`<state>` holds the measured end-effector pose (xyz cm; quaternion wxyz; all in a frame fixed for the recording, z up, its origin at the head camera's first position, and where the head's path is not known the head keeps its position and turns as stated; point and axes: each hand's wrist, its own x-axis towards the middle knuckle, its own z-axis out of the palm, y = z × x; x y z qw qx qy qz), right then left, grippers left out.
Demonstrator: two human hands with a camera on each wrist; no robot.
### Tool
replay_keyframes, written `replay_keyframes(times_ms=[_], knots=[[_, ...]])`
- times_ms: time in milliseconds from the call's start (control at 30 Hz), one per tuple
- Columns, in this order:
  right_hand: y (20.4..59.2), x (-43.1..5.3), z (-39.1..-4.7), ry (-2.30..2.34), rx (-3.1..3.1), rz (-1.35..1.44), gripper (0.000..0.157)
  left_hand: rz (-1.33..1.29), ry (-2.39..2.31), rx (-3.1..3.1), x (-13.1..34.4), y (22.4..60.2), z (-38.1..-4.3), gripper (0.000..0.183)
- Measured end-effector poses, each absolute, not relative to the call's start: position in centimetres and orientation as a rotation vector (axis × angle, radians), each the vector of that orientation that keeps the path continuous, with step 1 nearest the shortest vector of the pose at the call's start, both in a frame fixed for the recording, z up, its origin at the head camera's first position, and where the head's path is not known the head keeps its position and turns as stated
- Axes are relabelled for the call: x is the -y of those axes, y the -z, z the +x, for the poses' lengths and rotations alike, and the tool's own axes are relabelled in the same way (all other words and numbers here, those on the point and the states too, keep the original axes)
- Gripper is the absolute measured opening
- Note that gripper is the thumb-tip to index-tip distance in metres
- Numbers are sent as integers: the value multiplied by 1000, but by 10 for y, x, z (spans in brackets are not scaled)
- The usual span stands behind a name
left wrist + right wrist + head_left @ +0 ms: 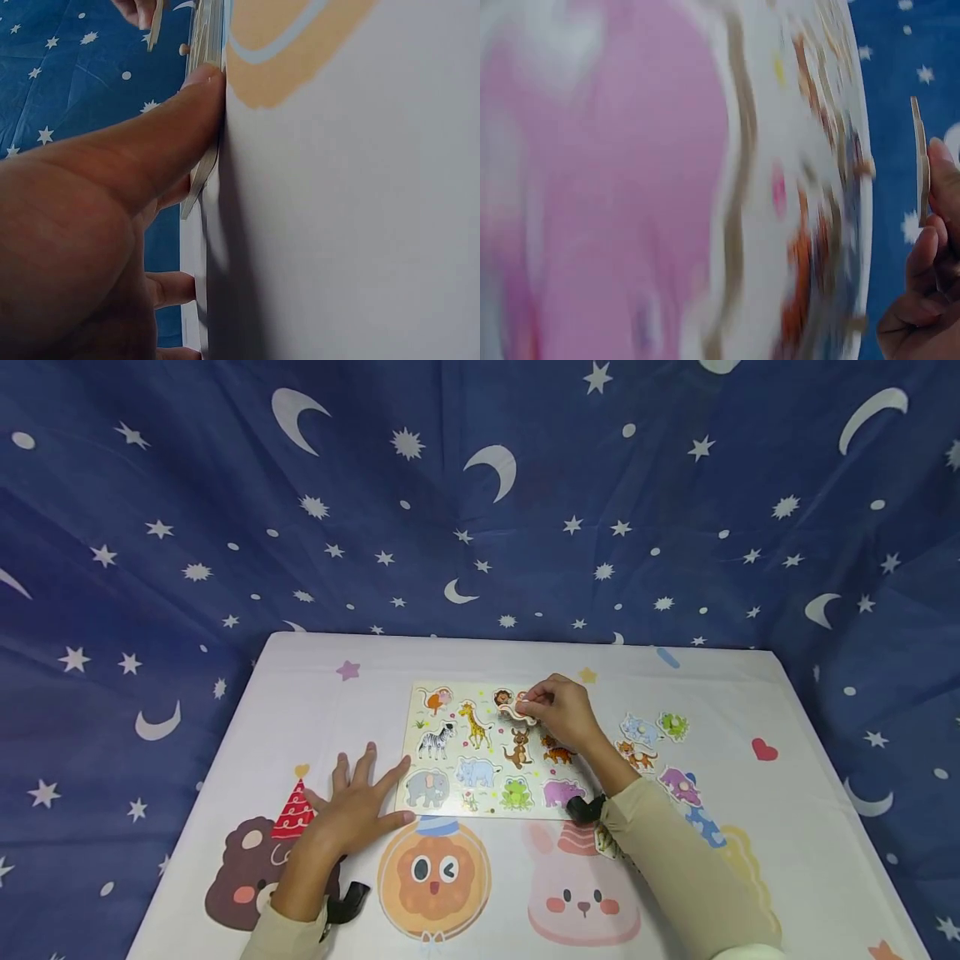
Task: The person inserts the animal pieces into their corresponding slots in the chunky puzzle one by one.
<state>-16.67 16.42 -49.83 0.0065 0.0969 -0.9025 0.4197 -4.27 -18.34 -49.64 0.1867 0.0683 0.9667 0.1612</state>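
A wooden animal puzzle board (pixel 480 689) lies on the table, with pictures such as a giraffe, a zebra and an elephant. My right hand (pixel 562 710) pinches a thin puzzle piece (pixel 517 716) between thumb and fingers, over the board's upper part beside the lion. Seen edge-on in the right wrist view, the piece (pixel 921 165) is raised off the board; its picture is hidden. At the board's lower left corner, my left hand (pixel 360 806) has its fingers spread. In the left wrist view its thumb (pixel 150 150) rests against the board's edge.
Right of the board lie loose pieces: a blue animal (pixel 637 728), a frog (pixel 673 726), a tiger (pixel 637 756) and a purple hippo (pixel 681 786). Another piece (pixel 606 842) is partly under the right forearm. A blue star-patterned curtain (pixel 480 527) hangs behind the table.
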Motion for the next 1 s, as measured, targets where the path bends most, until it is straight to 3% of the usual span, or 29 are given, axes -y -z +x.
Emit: replay_keyframes(times_ms=[500, 1000], knots=[[500, -81, -183, -1354, 2815, 356, 20, 195, -436, -2713, 184, 497, -43, 85], [514, -26, -198, -1372, 2761, 325, 21, 206, -425, -2714, 184, 497, -43, 85]])
